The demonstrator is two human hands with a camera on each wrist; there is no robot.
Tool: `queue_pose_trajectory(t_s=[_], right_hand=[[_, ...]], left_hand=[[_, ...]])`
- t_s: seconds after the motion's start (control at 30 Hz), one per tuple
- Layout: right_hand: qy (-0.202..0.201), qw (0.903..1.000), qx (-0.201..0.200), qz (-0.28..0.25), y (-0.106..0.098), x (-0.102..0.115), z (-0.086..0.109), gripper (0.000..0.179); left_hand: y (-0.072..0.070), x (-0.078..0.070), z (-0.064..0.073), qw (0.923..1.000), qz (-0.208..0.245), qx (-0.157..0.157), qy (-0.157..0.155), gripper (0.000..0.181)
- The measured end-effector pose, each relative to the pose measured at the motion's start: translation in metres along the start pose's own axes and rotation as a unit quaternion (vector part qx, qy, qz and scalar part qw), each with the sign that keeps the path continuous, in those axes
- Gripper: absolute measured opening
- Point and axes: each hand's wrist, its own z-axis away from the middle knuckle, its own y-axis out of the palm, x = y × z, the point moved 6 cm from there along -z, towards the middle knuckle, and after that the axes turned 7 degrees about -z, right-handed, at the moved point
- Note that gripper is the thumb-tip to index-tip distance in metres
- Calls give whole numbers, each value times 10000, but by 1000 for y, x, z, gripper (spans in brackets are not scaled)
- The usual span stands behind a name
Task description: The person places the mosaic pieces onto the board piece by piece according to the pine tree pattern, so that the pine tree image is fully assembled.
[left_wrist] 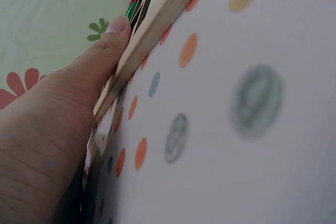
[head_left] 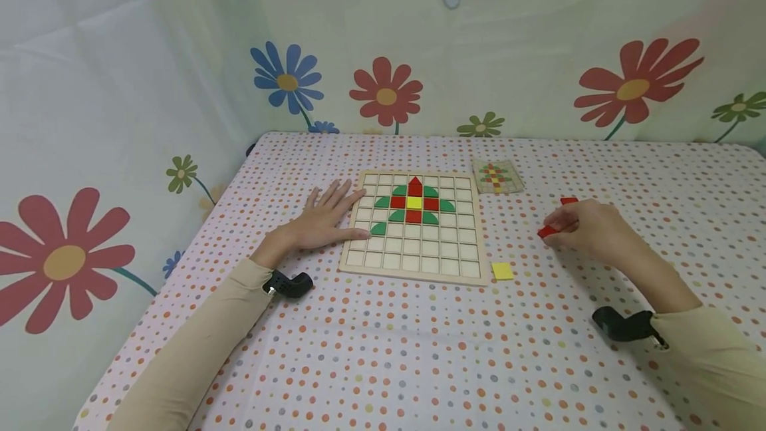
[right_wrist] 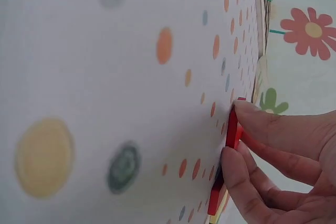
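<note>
A square wooden grid board [head_left: 413, 277] lies on the table. Red, yellow and green tiles fill some of its upper and middle cells. My left hand [head_left: 320, 221] rests at the board's left edge with fingers spread and the thumb [left_wrist: 107, 43] over the rim. To the right of the board, my right hand [head_left: 589, 231] pinches a red tile [head_left: 546, 231] between thumb and fingers, low over the cloth. Another red tile [head_left: 568, 200] shows just beyond that hand, partly hidden by it. In the right wrist view, the pinched red tile [right_wrist: 231, 129] is seen edge-on.
A yellow square tile [head_left: 502, 271] lies off the board's lower right corner. A small picture card [head_left: 511, 185] with a similar tile pattern sits by the upper right corner. The dotted tablecloth [head_left: 371, 364] meets a flower-printed curtain [head_left: 526, 78] at the back.
</note>
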Motion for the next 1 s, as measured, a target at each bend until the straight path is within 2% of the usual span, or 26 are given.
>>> queue_pose_trajectory(t_s=[0.13, 0.33, 0.43, 0.53, 0.73, 1.0], right_hand=[[83, 9999, 34, -56, 0, 0, -3, 39], [82, 9999, -64, -38, -3, 6, -6, 33], [4, 9996, -226, -163, -3, 11, -6, 28], [-244, 9984, -410, -290, -1, 21, -5, 22], [-902, 9930, -591, -479, 8, 63, -9, 16], [-1475, 9833, -360, -1002, 33, 124, -26, 11]], left_hand=[[-1, 1, 0, 10000, -18, -9, -32, 96], [1, 4, 0, 10000, -14, -3, -77, 96], [1, 6, 0, 10000, -62, -14, -67, 96], [1, 6, 1, 10000, -59, -17, -56, 96], [0, 6, 1, 10000, -10, 8, -55, 96], [0, 1, 0, 10000, 10, 21, -10, 96]])
